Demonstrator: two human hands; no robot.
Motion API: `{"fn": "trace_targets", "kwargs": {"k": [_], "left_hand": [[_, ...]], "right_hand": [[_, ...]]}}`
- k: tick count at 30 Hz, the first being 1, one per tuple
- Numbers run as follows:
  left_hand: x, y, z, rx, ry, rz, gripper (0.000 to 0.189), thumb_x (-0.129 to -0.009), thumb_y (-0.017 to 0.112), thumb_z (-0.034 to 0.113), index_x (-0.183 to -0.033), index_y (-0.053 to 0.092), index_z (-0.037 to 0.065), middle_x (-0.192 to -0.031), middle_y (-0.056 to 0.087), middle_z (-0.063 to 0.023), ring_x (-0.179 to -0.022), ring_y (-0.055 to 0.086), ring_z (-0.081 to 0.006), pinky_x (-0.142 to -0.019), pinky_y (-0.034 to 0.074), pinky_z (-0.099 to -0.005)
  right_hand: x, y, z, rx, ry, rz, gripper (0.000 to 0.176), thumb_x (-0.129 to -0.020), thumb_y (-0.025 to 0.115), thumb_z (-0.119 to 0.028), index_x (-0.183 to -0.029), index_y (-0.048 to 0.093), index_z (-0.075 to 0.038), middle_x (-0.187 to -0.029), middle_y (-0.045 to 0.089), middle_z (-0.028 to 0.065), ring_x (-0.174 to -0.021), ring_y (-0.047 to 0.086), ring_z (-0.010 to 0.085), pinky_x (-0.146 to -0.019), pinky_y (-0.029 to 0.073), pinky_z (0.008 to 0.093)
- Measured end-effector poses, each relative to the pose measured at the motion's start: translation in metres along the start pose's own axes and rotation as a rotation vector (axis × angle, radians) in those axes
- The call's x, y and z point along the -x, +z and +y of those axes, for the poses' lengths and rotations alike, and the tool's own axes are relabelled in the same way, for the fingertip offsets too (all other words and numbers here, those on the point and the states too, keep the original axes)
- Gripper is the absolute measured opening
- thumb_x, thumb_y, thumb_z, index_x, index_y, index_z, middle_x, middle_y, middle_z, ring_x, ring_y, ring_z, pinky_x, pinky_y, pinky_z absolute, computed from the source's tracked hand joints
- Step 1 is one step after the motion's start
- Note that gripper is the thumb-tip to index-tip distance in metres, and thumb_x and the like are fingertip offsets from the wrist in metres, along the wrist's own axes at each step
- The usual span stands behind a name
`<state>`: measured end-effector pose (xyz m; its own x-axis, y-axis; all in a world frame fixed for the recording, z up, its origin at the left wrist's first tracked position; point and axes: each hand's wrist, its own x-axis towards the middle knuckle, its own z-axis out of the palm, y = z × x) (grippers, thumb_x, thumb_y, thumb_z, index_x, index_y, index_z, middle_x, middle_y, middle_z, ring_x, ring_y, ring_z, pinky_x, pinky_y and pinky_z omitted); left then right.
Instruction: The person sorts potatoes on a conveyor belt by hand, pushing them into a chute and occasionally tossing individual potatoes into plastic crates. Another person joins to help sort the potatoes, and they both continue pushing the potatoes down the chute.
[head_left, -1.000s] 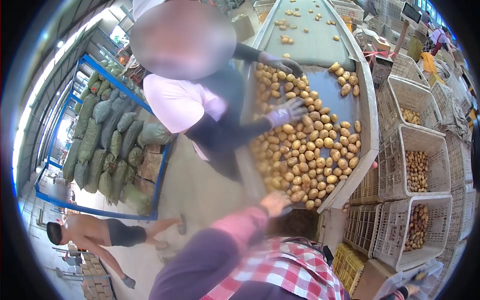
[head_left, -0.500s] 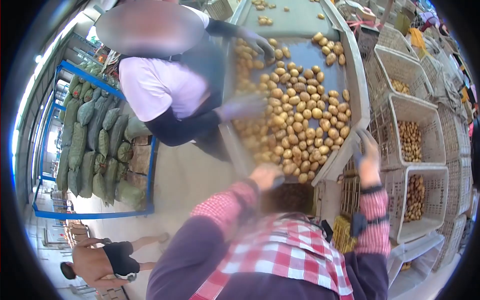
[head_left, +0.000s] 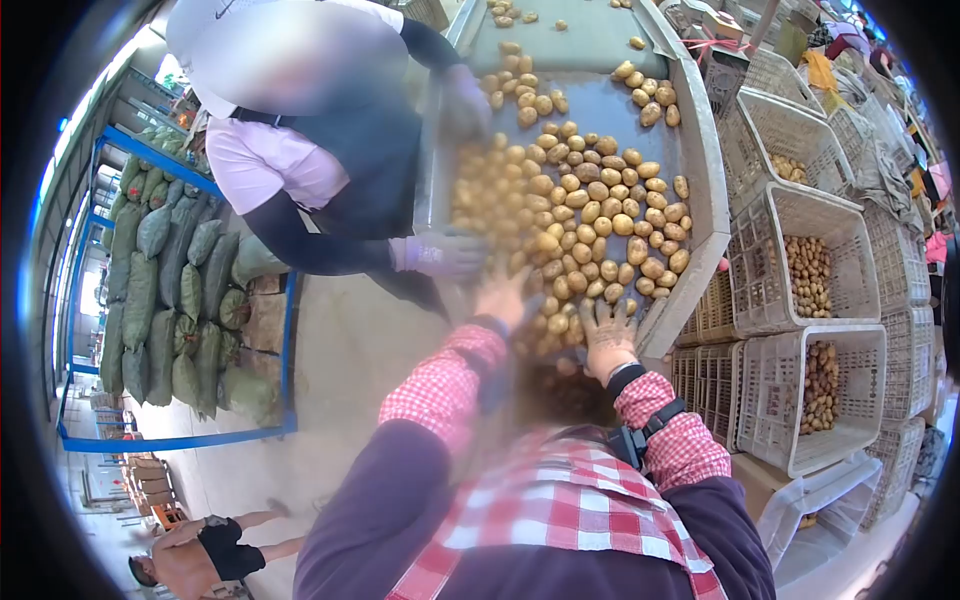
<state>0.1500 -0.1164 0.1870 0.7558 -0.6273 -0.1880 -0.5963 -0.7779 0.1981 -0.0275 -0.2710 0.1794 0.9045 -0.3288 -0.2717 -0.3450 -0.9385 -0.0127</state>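
Observation:
Potatoes point(head_left: 600, 215) lie spread over the lower end of a metal sorting chute point(head_left: 640, 120). At its near left side my left hand point(head_left: 503, 296), somewhat blurred, reaches over the potatoes with its fingers stretched out. My right hand point(head_left: 608, 345) rests against the nearest potatoes, fingers spread and pointing away from me. Both hands wear thin gloves. Below the chute's lip, between my arms, is a dark opening point(head_left: 565, 395), blurred inside.
Across the left side stands a co-worker in an apron point(head_left: 365, 150), with a gloved hand point(head_left: 440, 253) close to my left hand. Stacked plastic crates point(head_left: 800, 400) with potatoes line the right. Filled sacks point(head_left: 150, 310) sit in a blue frame point(head_left: 180, 440). Another person point(head_left: 200, 555) is lower left.
My right hand has left the chute's right edge and moved left onto the potatoes. My left hand has gone forward and left over them. The co-worker's hands have shifted left.

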Motion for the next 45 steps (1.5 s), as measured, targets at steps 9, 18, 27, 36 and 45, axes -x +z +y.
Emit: {"fn": "trace_targets", "kwargs": {"k": [9,18,27,36,45], "left_hand": [[0.07,0.024,0.029,0.174,0.412,-0.026,0.059,-0.088,0.071,0.041,-0.142,0.059,0.02,-0.152,0.045,-0.022,-0.141,0.041,-0.0478,-0.11,0.04,-0.0604],[0.053,0.036,0.018,0.031,0.462,0.12,0.061,-0.08,0.074,0.042,-0.133,0.063,0.016,-0.139,0.056,-0.0157,-0.124,0.056,-0.0379,-0.104,0.043,-0.0497],[0.057,0.063,0.006,0.161,0.584,-0.151,0.023,-0.092,0.059,0.023,-0.11,0.07,0.015,-0.106,0.069,-0.0069,-0.106,0.065,-0.0282,-0.091,0.051,-0.0455],[0.047,0.035,0.022,0.032,0.489,-0.313,0.017,-0.091,0.059,0.019,-0.096,0.074,0.013,-0.097,0.073,-0.0096,-0.089,0.07,-0.0292,-0.08,0.056,-0.0435],[0.037,0.083,0.01,0.083,0.574,-0.269,0.021,-0.092,0.059,0.025,-0.098,0.075,0.012,-0.102,0.075,-0.0113,-0.093,0.074,-0.0285,-0.077,0.059,-0.0455]], "right_hand": [[-0.128,-0.088,0.042,-0.327,-0.096,0.476,0.036,-0.094,0.057,-0.012,-0.129,0.065,-0.012,-0.13,0.066,0.0143,-0.117,0.062,0.0359,-0.099,0.051,0.0454],[-0.162,-0.06,0.015,-0.075,0.053,0.01,0.034,-0.099,0.048,-0.011,-0.129,0.062,-0.02,-0.127,0.064,0.0141,-0.118,0.064,0.0321,-0.097,0.052,0.0485],[-0.161,-0.054,0.028,-1.119,0.139,0.364,0.038,-0.087,0.076,-0.021,-0.117,0.063,-0.002,-0.104,0.071,0.0153,-0.098,0.068,0.0258,-0.088,0.055,0.0394],[-0.188,-0.07,-0.036,-0.246,-0.048,0.047,0.029,-0.096,0.057,-0.012,-0.123,0.066,-0.015,-0.129,0.058,0.0156,-0.112,0.067,0.036,-0.089,0.059,0.0483],[-0.208,-0.095,0.039,-0.878,0.022,0.594,0.027,-0.089,0.057,0.001,-0.112,0.071,-0.005,-0.105,0.074,0.0183,-0.099,0.073,0.0308,-0.089,0.056,0.0406]]}}
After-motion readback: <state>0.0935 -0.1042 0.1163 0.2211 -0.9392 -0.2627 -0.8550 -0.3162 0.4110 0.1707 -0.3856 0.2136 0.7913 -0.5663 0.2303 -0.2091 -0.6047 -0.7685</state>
